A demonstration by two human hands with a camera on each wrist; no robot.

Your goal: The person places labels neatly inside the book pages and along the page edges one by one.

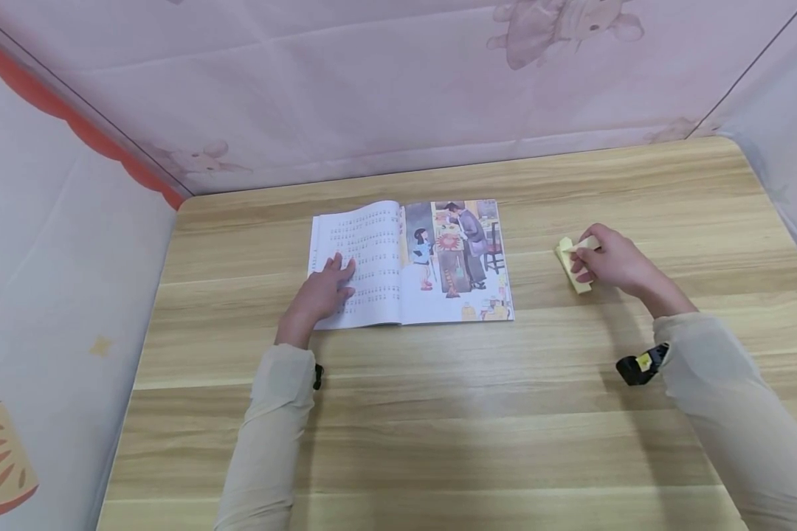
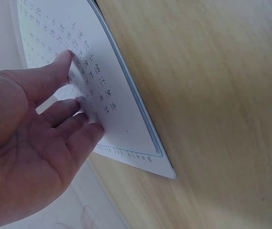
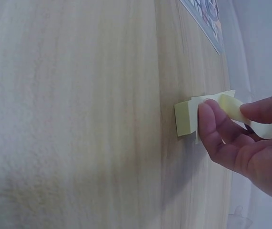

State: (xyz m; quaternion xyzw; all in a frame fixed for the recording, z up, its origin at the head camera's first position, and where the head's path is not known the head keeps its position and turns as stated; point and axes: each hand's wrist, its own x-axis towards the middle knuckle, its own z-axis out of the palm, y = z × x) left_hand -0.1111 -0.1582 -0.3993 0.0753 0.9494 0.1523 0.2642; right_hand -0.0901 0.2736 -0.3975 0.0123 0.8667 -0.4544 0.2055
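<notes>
An open book (image 1: 415, 310) lies on the wooden table, text on its left page and a colour picture on its right. My left hand (image 1: 322, 293) rests on the left page with fingers spread, fingertips touching the printed lines in the left wrist view. To the right of the book is a pad of pale yellow sticky notes (image 3: 183, 119). Above it, my right hand (image 1: 607, 258) pinches a sticky note (image 3: 231, 106) between thumb and fingers. That sheet curls up away from the pad, and the other fingers touch the pad's side.
The wood-grain table (image 1: 458, 420) reaches back to a pink wall covering (image 1: 372, 88) with printed animal figures. A black wrist camera (image 1: 637, 366) hangs below the right sleeve (image 1: 717, 398).
</notes>
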